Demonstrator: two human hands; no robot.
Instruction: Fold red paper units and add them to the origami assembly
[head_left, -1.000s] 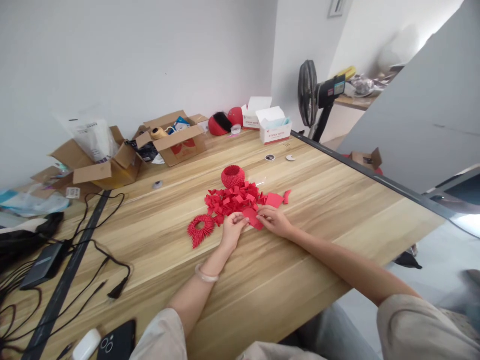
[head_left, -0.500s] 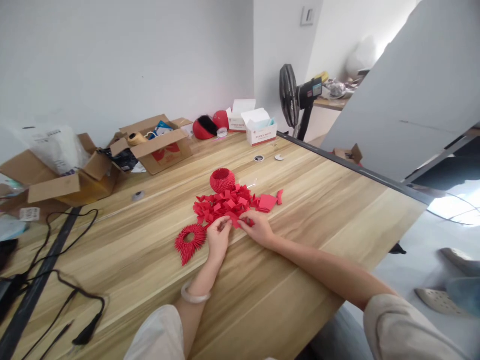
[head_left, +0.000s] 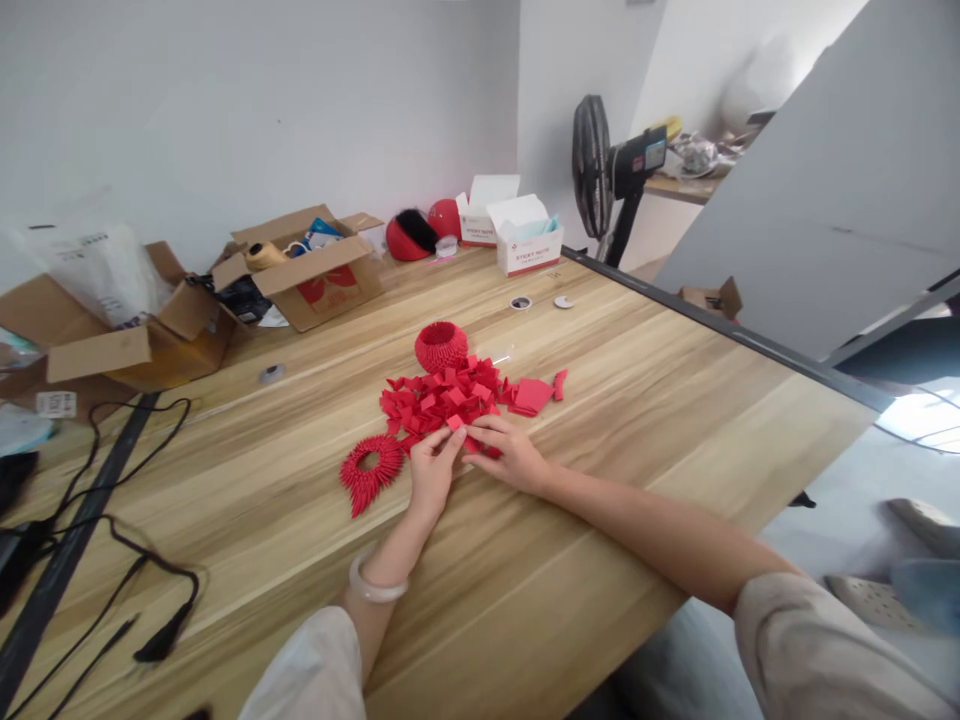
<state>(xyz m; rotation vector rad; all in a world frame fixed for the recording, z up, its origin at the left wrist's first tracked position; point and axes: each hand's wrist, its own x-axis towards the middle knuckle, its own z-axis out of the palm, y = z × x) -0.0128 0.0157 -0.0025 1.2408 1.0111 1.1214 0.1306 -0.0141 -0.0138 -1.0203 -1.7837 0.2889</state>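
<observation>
My left hand [head_left: 433, 474] pinches a small red paper piece [head_left: 455, 424] between thumb and fingertips. Close beside it, my right hand [head_left: 511, 455] has its fingers spread near the same piece, thumb apart from the index finger. Both hands are at the near edge of a heap of folded red paper pieces [head_left: 442, 395]. Behind the heap stands a round red paper bowl shape [head_left: 440, 346]. Left of my left hand lies a red paper ring with a pointed end [head_left: 371, 468]. Flat red paper sheets [head_left: 532, 396] lie right of the heap.
Cardboard boxes [head_left: 322, 285] line the back left of the wooden table [head_left: 300, 540]. Sticky note boxes [head_left: 529, 250] and red round objects stand at the back. A black cable [head_left: 161, 560] lies at the left, a fan [head_left: 592, 170] stands beyond the table.
The fingers of my right hand have loosened and spread. My left hand now holds up a small red piece in its fingertips. The view has shifted slightly.
</observation>
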